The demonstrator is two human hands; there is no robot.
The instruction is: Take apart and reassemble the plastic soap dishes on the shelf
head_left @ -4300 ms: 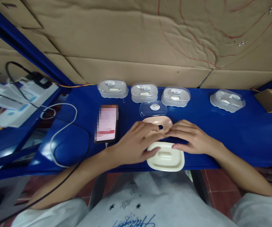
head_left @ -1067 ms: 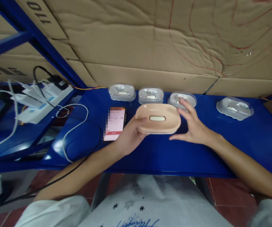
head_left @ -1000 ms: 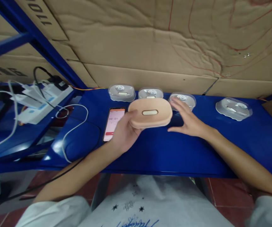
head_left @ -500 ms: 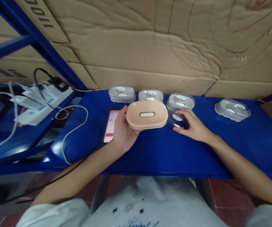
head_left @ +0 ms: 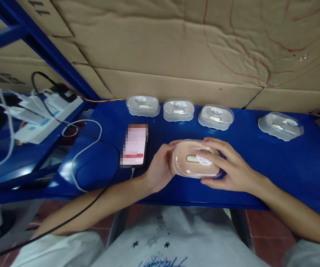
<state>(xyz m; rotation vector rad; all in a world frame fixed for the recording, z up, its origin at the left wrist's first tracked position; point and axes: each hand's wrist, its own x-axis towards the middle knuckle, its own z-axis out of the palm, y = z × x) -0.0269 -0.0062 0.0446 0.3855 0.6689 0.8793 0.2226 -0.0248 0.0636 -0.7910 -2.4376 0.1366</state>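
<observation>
Between my two hands, above the front part of the blue table (head_left: pixel 249 148), is a peach oval box (head_left: pixel 186 168) with a pale slot-shaped piece in its middle. My left hand (head_left: pixel 160 167) is closed around the box's left end, with the fingers partly hidden beneath it. A clear domed lid (head_left: pixel 180 146) with a round white sticker (head_left: pixel 203 158) covers the top of the box. My right hand (head_left: pixel 231 165) grips the lid at its right end, fingers spread over the far edge and top, thumb at the near edge. Whether the lid is fully seated, I cannot tell.
Several whitish oval boxes with clear lids stand along the back, among them a left one (head_left: pixel 143 111) and a far right one (head_left: pixel 281 131). A phone (head_left: pixel 134 144) lies left of my hands. Cables and a power strip (head_left: pixel 48 120) are further left. Cardboard (head_left: pixel 154 48) walls the back.
My right hand has brought the clear lid leftward and down onto the peach box. My left hand has moved the box right and nearer to me.
</observation>
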